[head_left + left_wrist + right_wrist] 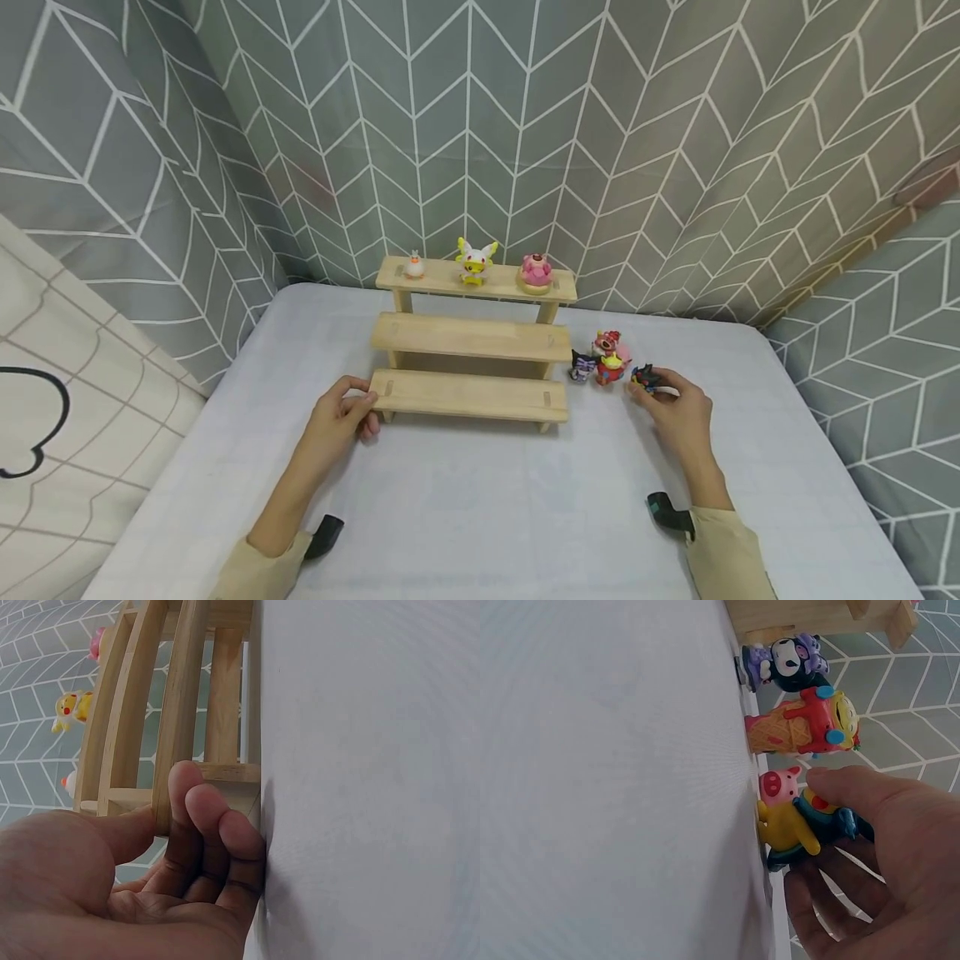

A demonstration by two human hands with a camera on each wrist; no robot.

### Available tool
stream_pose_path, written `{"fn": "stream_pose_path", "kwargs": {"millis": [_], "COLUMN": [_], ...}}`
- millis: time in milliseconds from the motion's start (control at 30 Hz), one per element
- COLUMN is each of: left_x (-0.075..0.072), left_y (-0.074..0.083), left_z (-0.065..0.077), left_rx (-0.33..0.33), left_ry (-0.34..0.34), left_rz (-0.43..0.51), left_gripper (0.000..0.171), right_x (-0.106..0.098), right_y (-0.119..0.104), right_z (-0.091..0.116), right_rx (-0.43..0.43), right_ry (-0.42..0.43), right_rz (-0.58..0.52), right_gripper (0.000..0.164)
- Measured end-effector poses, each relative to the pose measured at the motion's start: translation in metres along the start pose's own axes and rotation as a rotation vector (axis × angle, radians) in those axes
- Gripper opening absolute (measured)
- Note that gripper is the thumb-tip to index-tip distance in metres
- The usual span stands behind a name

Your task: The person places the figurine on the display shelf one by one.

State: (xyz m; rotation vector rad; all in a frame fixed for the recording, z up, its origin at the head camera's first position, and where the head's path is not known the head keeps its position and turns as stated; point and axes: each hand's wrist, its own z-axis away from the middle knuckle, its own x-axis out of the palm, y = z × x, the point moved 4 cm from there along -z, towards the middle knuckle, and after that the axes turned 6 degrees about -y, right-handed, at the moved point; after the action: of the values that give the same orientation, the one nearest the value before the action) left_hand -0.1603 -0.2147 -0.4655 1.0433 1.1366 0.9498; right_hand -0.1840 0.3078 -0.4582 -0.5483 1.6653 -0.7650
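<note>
A three-tier wooden display stand (468,396) stands on the table. My left hand (337,421) holds the left end of its lowest board, thumb on the board and fingers curled beside it in the left wrist view. My right hand (681,417) pinches a small yellow and dark blue figurine (784,829), low over the cloth right of the stand. Beside that are a black and purple figurine (582,367), a red and yellow figurine on a cone-like base (802,724), and a pink pig figurine (778,785), partly covered by the held one.
On the top board stand a white figurine (414,266), a yellow and white one with long ears (474,261) and a pink one (536,273). Another red figurine (606,340) is behind the group at right. A patterned curtain (480,125) hangs behind the white-covered table (480,517).
</note>
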Motion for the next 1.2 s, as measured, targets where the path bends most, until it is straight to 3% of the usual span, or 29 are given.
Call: {"fn": "stream_pose_path", "kwargs": {"millis": [833, 1200], "left_x": [-0.001, -0.001], "left_y": [-0.002, 0.001], "left_z": [-0.001, 0.0], "left_rx": [0.005, 0.01], "left_ry": [-0.01, -0.013], "left_rz": [-0.016, -0.012], "left_gripper": [0.028, 0.031], "right_x": [-0.018, -0.025], "right_y": [-0.029, -0.054], "right_z": [0.005, 0.01], "right_rx": [-0.113, -0.201], "right_ry": [0.204, 0.224], "right_rz": [0.0, -0.013], "right_gripper": [0.036, 0.037]}}
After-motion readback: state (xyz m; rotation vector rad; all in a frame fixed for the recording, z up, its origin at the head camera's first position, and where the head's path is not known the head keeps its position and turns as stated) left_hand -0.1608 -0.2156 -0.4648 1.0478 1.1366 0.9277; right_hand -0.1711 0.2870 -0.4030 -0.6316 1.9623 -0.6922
